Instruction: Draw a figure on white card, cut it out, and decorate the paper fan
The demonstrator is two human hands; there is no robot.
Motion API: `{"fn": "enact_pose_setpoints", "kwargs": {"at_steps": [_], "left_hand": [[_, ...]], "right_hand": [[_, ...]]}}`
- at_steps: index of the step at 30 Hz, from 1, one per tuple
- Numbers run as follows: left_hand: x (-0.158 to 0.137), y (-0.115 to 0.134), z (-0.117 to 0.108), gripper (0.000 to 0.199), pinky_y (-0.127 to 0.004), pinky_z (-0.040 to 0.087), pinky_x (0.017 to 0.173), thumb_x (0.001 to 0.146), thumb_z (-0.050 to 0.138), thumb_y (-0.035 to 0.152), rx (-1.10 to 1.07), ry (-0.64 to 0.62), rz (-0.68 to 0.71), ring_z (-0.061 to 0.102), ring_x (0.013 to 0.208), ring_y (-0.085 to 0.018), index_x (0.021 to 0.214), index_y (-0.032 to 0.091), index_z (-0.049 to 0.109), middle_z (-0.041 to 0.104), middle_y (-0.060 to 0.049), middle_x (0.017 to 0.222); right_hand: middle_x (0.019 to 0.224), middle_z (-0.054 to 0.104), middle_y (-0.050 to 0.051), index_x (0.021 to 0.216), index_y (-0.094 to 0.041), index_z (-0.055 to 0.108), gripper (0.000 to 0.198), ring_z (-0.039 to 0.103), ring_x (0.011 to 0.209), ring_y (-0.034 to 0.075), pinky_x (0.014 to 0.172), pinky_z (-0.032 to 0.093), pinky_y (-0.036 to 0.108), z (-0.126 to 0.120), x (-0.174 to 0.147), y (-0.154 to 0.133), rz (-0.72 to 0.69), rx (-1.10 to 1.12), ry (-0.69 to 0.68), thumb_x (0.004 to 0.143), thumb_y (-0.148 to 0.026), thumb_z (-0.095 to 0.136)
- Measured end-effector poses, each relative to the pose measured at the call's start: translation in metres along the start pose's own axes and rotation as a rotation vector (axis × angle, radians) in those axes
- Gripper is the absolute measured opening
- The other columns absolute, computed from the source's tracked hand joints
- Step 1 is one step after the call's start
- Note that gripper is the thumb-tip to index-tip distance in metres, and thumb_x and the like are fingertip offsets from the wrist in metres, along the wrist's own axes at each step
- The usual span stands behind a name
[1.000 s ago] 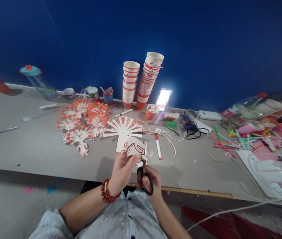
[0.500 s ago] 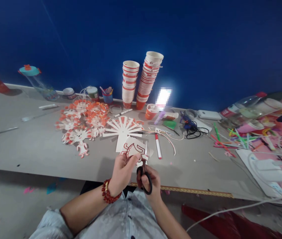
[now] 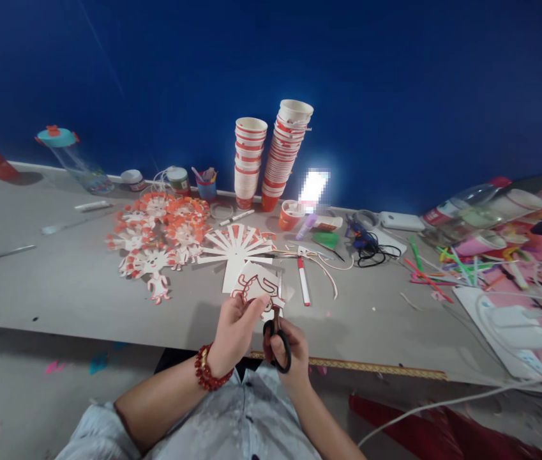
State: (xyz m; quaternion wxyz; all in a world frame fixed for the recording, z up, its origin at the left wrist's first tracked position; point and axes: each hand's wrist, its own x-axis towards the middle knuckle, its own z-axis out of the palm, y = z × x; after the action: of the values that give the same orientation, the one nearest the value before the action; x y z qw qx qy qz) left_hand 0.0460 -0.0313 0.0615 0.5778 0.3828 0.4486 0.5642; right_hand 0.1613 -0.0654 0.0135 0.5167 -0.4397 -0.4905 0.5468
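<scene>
Scissors [image 3: 276, 317] gripped in R hand [image 3: 295, 345], touching red-outlined card [image 3: 257, 289] pinched in L hand [image 3: 237, 327], nr desk [image 3: 357, 329] edge.

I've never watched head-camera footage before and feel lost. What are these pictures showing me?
No machine here: one camera, worn on a person's head, looks forward and down at their two bare hands. The left hand holds a white card with dark red outlines. The right hand holds black-handled scissors at the card's edge. On the grey table ahead lie orange-and-white cutouts and a red-and-white marker. Behind stand two stacks of paper cups; coloured sticks lie to the right.
</scene>
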Motion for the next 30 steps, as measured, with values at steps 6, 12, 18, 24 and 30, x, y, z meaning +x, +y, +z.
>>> {"fn": "enact_pose_setpoints", "kwargs": {"at_steps": [6, 12, 18, 24, 30], "left_hand": [[0.001, 0.001, -0.003, 0.020, -0.025, 0.049, 0.075, 0.087, 0.064, 0.034, 0.005, -0.037, -0.003, 0.059, 0.076, -0.016, 0.084, 0.015, 0.069, 0.067, -0.003, 0.078], [0.003, -0.001, -0.004, 0.020, -0.024, 0.048, 0.072, 0.086, 0.065, 0.033, 0.033, -0.021, 0.010, 0.059, 0.076, -0.016, 0.080, 0.015, 0.069, 0.066, -0.002, 0.073], [0.007, 0.000, -0.006, 0.015, -0.024, 0.048, 0.068, 0.084, 0.067, 0.030, 0.034, -0.022, 0.025, 0.058, 0.072, -0.015, 0.084, 0.015, 0.069, 0.065, -0.002, 0.072], [0.014, 0.006, -0.013, 0.017, -0.024, 0.047, 0.068, 0.086, 0.064, 0.030, 0.071, -0.139, 0.090, 0.058, 0.071, -0.015, 0.083, 0.015, 0.069, 0.068, -0.004, 0.079], [0.018, 0.006, -0.021, 0.017, -0.025, 0.044, 0.071, 0.088, 0.062, 0.031, 0.164, -0.175, 0.116, 0.054, 0.073, -0.015, 0.085, 0.015, 0.066, 0.064, -0.004, 0.081]], "right_hand": [[0.046, 0.042, -0.006, 0.062, -0.020, 0.050, 0.057, 0.034, 0.039, 0.008, 0.040, 0.026, 0.023, -0.001, -0.002, 0.003, 0.022, 0.016, 0.020, 0.076, -0.074, 0.062], [0.045, 0.041, -0.006, 0.061, -0.020, 0.050, 0.058, 0.033, 0.038, 0.008, 0.039, 0.025, 0.023, -0.001, -0.003, 0.003, 0.041, -0.012, 0.037, 0.075, -0.074, 0.062], [0.045, 0.039, -0.006, 0.061, -0.020, 0.049, 0.056, 0.033, 0.038, 0.008, 0.038, 0.024, 0.022, -0.006, -0.004, 0.003, 0.038, -0.024, 0.006, 0.077, -0.072, 0.061], [0.042, 0.042, -0.005, 0.059, -0.020, 0.048, 0.055, 0.034, 0.037, 0.008, 0.039, 0.023, 0.022, -0.013, -0.005, 0.000, 0.048, -0.070, -0.032, 0.078, -0.070, 0.062], [0.041, 0.044, -0.005, 0.059, -0.019, 0.050, 0.056, 0.034, 0.037, 0.008, 0.039, 0.024, 0.022, -0.020, -0.007, -0.002, 0.073, -0.089, -0.055, 0.076, -0.071, 0.063]]}}
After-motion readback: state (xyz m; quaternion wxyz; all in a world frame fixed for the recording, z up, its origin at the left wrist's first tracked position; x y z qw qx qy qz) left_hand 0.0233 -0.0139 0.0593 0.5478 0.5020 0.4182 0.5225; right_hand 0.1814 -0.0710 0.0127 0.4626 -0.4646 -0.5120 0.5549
